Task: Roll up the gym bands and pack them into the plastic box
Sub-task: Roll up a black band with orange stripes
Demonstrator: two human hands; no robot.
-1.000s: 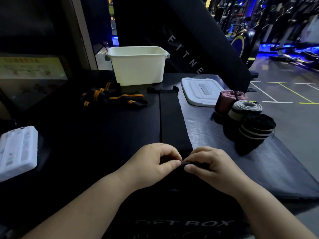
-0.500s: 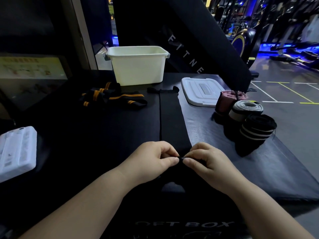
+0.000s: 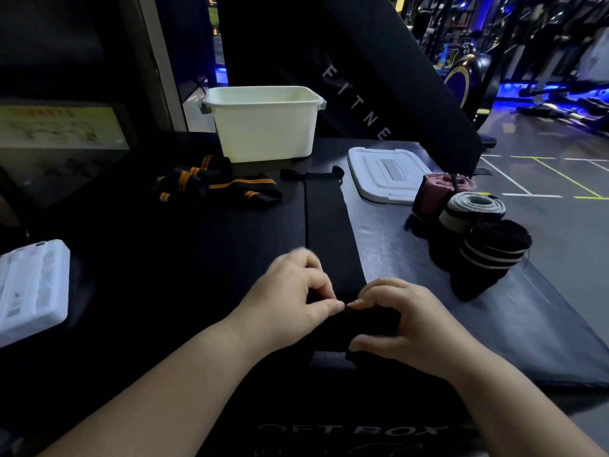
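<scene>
A long black gym band [image 3: 324, 225] lies flat on the black soft box, running away from me. Its near end is curled into a small roll between my hands. My left hand [image 3: 293, 301] pinches the roll's left side with thumb and fingertips. My right hand [image 3: 405, 324] curls round the right side of the roll. The white plastic box [image 3: 263, 127] stands open at the back. Three rolled bands sit at the right: a pink one [image 3: 438, 192], a grey one [image 3: 471, 209] and a black striped one [image 3: 494, 249].
A heap of black bands with orange stripes [image 3: 214, 186] lies left of the flat band. The box's white lid [image 3: 385, 173] rests at the back right. A white case [image 3: 29, 291] sits at the left edge. Gym floor drops off at the right.
Both hands have turned the band's near end over and moved slightly forward; the roll between them has grown thicker, and my right thumb has come under it.
</scene>
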